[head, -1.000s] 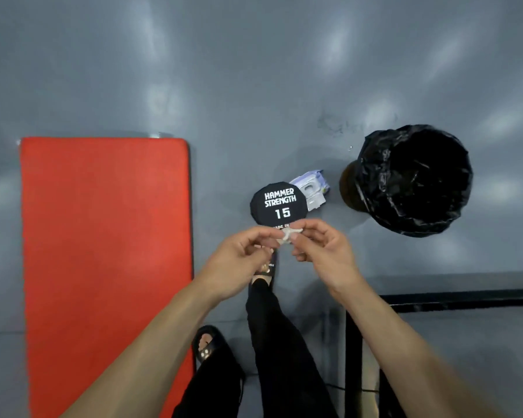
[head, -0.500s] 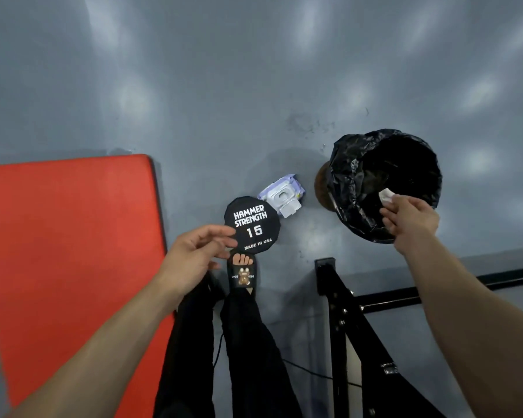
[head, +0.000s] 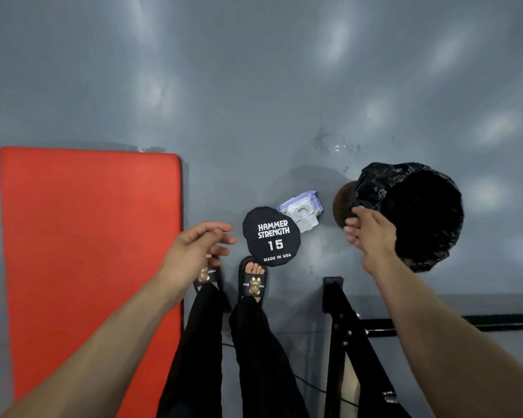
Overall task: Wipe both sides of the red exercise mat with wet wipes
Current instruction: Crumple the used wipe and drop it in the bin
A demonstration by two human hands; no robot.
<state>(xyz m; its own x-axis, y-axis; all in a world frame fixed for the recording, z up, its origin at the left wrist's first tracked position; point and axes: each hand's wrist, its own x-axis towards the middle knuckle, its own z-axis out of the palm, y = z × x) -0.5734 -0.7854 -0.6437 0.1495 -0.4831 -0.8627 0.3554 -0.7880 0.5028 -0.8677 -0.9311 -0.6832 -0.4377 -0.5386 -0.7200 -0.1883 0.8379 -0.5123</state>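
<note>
I see the red exercise mat (head: pixel 88 267) flat on the floor left of the dumbbell (head: pixel 271 236), long axis running away from me. The dumbbell reads "HAMMER STRENGTH 15 MADE IN USA". Right of it, the bin (head: pixel 417 212); just behind, the wipes pack (head: pixel 301 210). My left hand (head: pixel 194 251) and right hand (head: pixel 372 233) hang loosely curled, holding nothing.

Red mat (head: pixel 88 251) — grey floor (head: pixel 254 86) — black bin liner (head: pixel 420 212)

On the floor there are one red exercise mat (head: pixel 88 260), one pack of wet wipes (head: pixel 301 210), one black dumbbell (head: pixel 271 236), one bin lined with a black bag (head: pixel 420 212), two slippered feet (head: pixel 252 282) and two bare hands (head: pixel 194 251)
</note>
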